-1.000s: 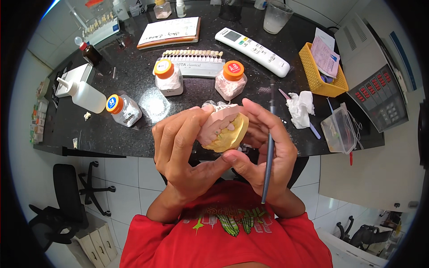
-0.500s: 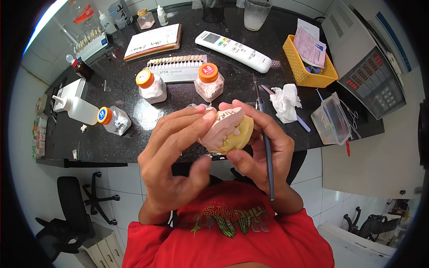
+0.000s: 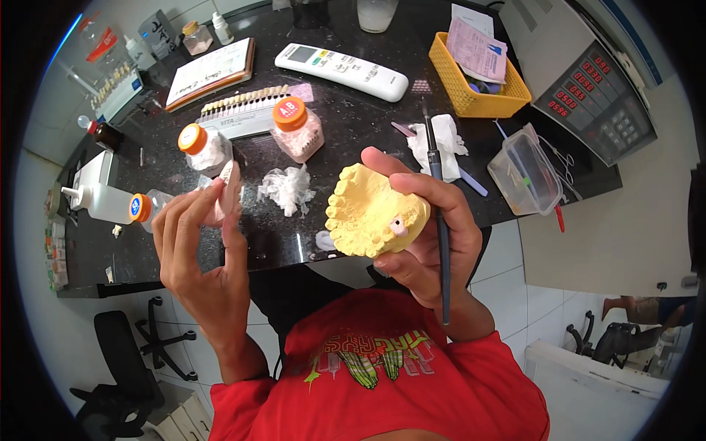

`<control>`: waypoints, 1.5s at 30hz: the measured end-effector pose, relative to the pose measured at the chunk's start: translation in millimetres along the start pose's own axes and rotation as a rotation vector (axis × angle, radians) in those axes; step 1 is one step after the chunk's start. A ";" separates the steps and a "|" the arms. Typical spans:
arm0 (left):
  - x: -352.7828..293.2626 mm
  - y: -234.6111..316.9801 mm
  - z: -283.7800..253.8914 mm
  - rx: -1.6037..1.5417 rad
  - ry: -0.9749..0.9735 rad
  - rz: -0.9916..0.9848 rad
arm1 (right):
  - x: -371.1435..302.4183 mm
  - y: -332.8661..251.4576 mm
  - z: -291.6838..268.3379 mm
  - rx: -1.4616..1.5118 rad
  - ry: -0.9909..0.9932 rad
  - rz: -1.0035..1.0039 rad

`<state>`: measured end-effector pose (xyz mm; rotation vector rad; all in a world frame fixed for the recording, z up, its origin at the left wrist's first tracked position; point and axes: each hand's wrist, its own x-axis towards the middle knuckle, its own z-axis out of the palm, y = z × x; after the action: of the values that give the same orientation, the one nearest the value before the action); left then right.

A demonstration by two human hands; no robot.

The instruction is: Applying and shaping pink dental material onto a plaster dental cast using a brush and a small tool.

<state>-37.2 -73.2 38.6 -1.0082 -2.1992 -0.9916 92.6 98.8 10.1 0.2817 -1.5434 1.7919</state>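
My right hand (image 3: 441,228) grips a yellow plaster dental cast (image 3: 364,209), its row of teeth turned up toward me. One tooth on the cast's near right side is pale pinkish with a small dark spot. The same hand also keeps a dark-handled brush (image 3: 441,242) upright between its fingers, tip pointing away. To the left, my left hand (image 3: 202,250) pinches a pink plaster dental cast (image 3: 230,192) seen nearly edge-on, close to a jar with an orange lid (image 3: 193,138). The two casts are well apart. Crumpled tissue (image 3: 287,189) lies on the black counter between them.
Beyond my hands are another orange-lidded jar (image 3: 297,128), a tooth shade guide (image 3: 246,110), a notebook (image 3: 211,73) and a white remote (image 3: 342,71). On the right stand a yellow basket (image 3: 482,105), a clear plastic box (image 3: 523,174) and a machine with red digits (image 3: 599,103).
The pink cast has come off the yellow one and moved left in my left hand. The yellow cast has turned so its teeth show. The view has shifted slightly.
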 end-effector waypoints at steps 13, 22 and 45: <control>-5.1 -9.7 2.2 0.125 -0.241 -0.012 | -4.2 3.2 -4.5 0.042 -0.022 -0.044; -32.2 49.7 22.8 -1.396 -0.247 -0.506 | -4.1 11.1 6.3 -0.054 0.028 -0.164; -46.1 65.1 49.5 -1.317 -0.143 -0.395 | -29.3 -45.0 -55.0 -0.648 0.262 0.143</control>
<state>34.2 -23.7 3.2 -1.1153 -1.6949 -2.7699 158.6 138.3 12.9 -0.3690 -1.8767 1.2680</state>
